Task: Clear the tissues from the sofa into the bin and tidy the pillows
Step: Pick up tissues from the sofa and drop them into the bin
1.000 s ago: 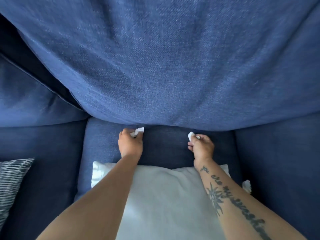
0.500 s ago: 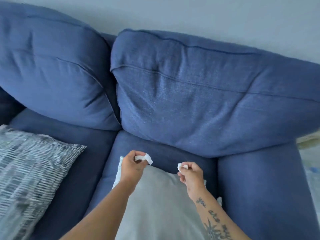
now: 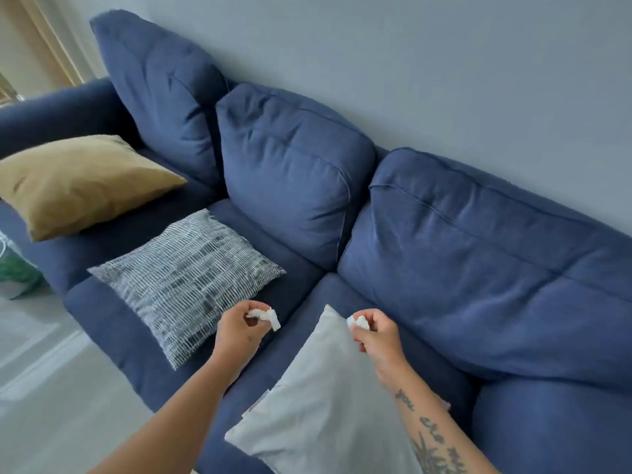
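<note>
The left hand (image 3: 239, 331) pinches a tissue (image 3: 265, 316); the right hand (image 3: 376, 336) holds a balled tissue (image 3: 357, 322), both grips closed above the sofa (image 3: 478, 285) seat (by the grey pillow (image 3: 325, 405)). The green-and-white thing (image 3: 15, 268) on the floor far left may be the bin, nearer the left hand.
</note>
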